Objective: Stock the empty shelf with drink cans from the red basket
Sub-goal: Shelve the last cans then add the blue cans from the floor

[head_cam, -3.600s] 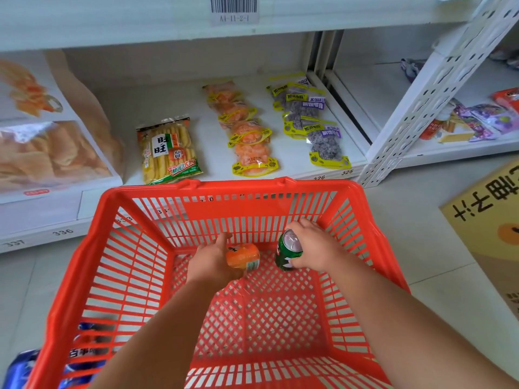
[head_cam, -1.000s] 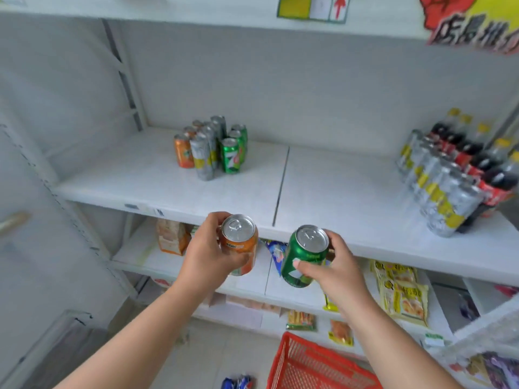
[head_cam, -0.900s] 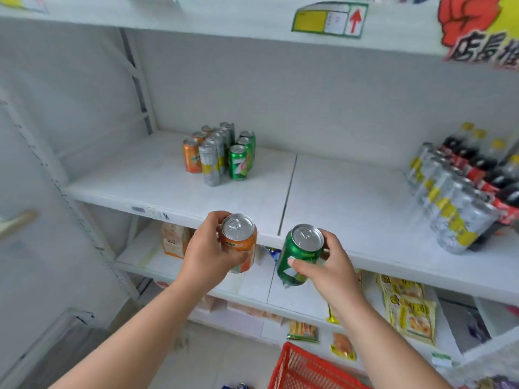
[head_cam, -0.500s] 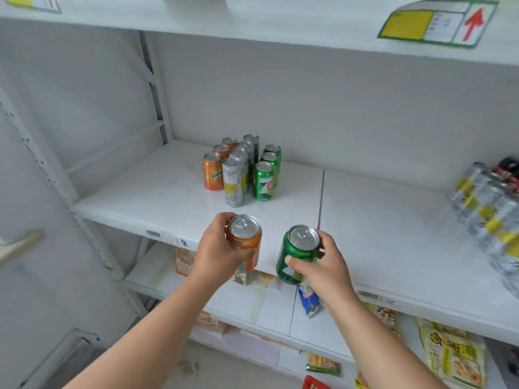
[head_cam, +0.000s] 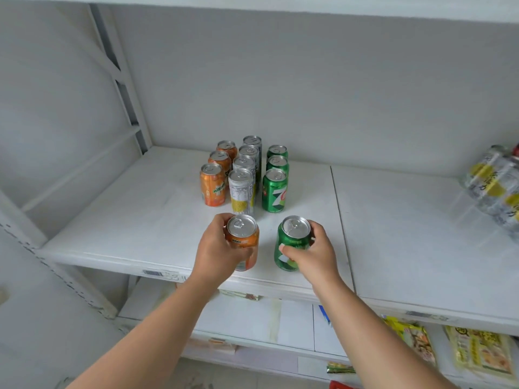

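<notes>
My left hand [head_cam: 216, 249] grips an orange drink can [head_cam: 243, 238], held upright over the front of the white shelf [head_cam: 134, 220]. My right hand [head_cam: 314, 254] grips a green can [head_cam: 292, 242] beside it, also upright. Whether either can touches the shelf I cannot tell. Just behind them stand three rows of cans: orange ones [head_cam: 213, 188] on the left, tall silver ones [head_cam: 242, 192] in the middle, green ones [head_cam: 275, 190] on the right. A red sliver of the basket [head_cam: 341, 385] shows at the bottom edge.
Clear bottles with yellow labels [head_cam: 494, 186] lie at the shelf's right end. A lower shelf holds yellow snack packets [head_cam: 477, 352]. A white slotted upright [head_cam: 120, 80] and side wall close off the left. Bare shelf surface stretches left and right of the cans.
Both hands have lifted the two cans out of the basket and moved them forward over the shelf's front edge, close behind the standing rows. The view has shifted closer and left.
</notes>
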